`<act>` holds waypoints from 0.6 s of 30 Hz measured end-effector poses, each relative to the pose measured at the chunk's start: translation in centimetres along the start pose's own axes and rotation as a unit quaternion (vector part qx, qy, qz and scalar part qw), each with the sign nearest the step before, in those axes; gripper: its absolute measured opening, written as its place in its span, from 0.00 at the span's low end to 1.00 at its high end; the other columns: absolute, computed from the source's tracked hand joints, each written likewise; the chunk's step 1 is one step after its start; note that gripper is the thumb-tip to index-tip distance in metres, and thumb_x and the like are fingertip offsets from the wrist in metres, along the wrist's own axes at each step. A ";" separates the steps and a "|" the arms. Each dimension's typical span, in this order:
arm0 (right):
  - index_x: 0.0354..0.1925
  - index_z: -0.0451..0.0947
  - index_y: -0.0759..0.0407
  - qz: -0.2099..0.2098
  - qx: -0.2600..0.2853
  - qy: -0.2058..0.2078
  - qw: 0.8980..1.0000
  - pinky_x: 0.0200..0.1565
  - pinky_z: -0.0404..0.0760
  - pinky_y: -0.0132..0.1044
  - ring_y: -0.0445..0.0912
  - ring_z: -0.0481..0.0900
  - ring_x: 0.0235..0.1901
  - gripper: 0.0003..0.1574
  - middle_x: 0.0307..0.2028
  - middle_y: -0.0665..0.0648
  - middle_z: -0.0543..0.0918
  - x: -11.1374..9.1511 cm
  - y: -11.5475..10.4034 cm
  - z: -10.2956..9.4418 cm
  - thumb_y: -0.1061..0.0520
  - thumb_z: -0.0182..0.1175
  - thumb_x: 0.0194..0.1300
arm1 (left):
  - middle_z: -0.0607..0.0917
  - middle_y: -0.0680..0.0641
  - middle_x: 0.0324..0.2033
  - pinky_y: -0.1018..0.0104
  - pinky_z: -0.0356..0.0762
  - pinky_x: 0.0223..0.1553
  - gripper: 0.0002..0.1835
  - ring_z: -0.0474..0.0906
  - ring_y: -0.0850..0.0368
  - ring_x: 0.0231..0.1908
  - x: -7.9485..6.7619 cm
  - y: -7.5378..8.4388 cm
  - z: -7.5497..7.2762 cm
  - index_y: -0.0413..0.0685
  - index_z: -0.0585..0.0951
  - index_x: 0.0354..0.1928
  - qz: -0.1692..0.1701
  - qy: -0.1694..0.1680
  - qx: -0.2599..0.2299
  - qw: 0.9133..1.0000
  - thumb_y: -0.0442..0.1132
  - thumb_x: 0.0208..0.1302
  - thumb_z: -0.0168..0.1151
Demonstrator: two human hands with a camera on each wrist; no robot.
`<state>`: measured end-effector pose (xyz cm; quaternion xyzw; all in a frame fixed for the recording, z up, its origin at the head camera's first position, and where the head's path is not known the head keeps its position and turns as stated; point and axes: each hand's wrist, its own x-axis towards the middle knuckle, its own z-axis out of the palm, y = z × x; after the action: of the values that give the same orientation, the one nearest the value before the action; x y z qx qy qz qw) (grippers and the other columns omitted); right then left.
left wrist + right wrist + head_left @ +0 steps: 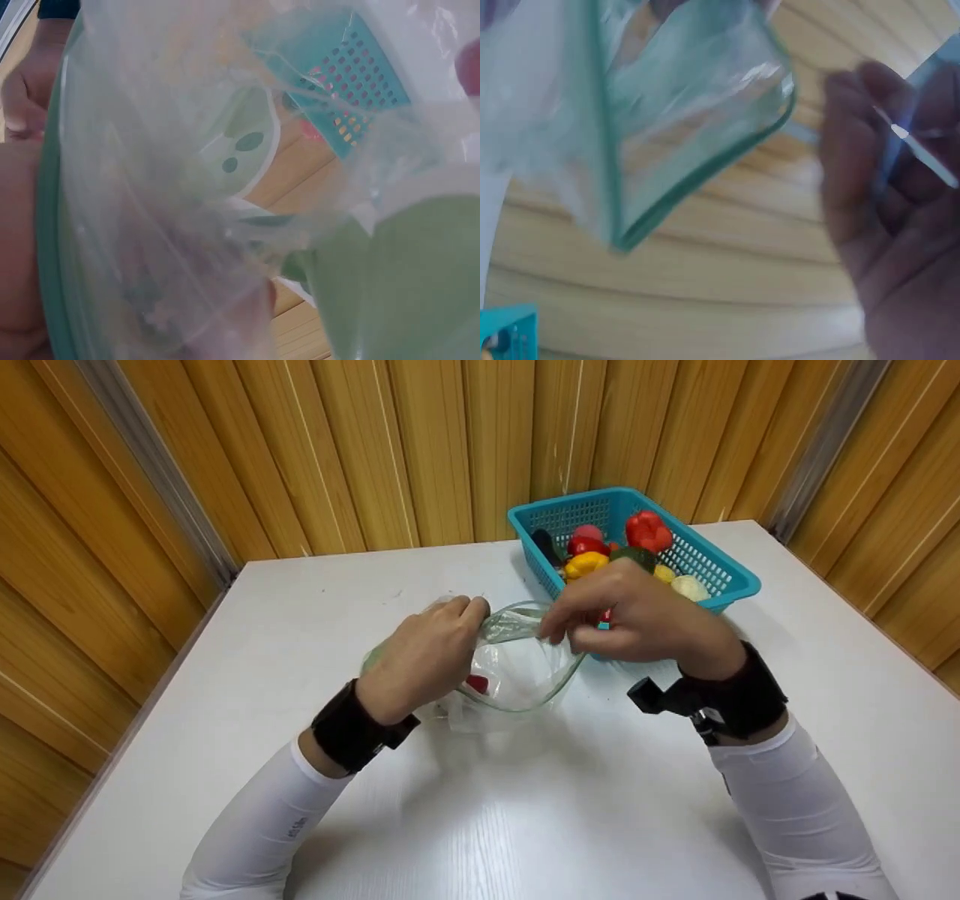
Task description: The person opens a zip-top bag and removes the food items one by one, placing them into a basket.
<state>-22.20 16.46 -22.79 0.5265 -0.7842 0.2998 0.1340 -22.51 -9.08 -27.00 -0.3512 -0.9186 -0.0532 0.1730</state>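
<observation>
A clear plastic bag (525,709) with green trim stands in the middle of the table, its mouth spread. My left hand (431,649) grips the rim on the left side. Inside, partly behind that hand, shows a small red thing (477,683). My right hand (637,611) is at the bag's right side with loosely curled fingers, a gap showing between thumb and index finger. In the right wrist view, this hand (900,195) is apart from the green-edged bag (697,172). Film blurs much of the left wrist view.
Behind my right hand stands a blue-green basket (724,566), holding a red pepper (648,531), a yellow pepper (586,564) and several other vegetables. The white table (480,825) ends at wood-patterned walls (427,450) behind and at the sides.
</observation>
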 end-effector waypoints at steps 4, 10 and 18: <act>0.50 0.85 0.59 0.110 -0.008 -0.142 0.984 0.39 0.85 0.34 0.42 0.86 0.34 0.20 0.38 0.52 0.89 0.7 -1.0 1.2 0.67 0.57 0.61 | 0.83 0.43 0.41 0.60 0.86 0.41 0.13 0.81 0.53 0.38 -0.1 0.2 0.1 0.40 0.76 0.52 0.020 0.017 -0.008 1.000 0.30 0.67 0.57; 0.55 0.80 0.62 0.179 -0.080 -0.215 0.957 0.47 0.85 0.41 0.49 0.86 0.45 0.21 0.50 0.58 0.85 1.7 -0.9 4.7 0.64 0.61 0.63 | 0.81 0.45 0.38 0.62 0.83 0.36 0.18 0.80 0.54 0.35 -0.2 0.3 0.5 0.40 0.73 0.57 0.058 0.077 -0.011 0.995 0.27 0.65 0.54; 0.63 0.69 0.56 0.244 -0.211 -0.305 0.896 0.51 0.77 0.39 0.48 0.71 0.52 0.34 0.52 0.52 0.79 2.3 -0.6 8.6 0.48 0.67 0.63 | 0.81 0.44 0.43 0.67 0.84 0.43 0.20 0.80 0.53 0.40 -0.3 1.2 0.4 0.43 0.73 0.57 0.177 0.139 -0.071 0.972 0.29 0.64 0.62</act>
<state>-21.69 9.36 -28.15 0.3439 -0.9352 -0.0246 -0.0814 -21.65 -8.31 -27.46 -0.5086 -0.8027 -0.1353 0.2805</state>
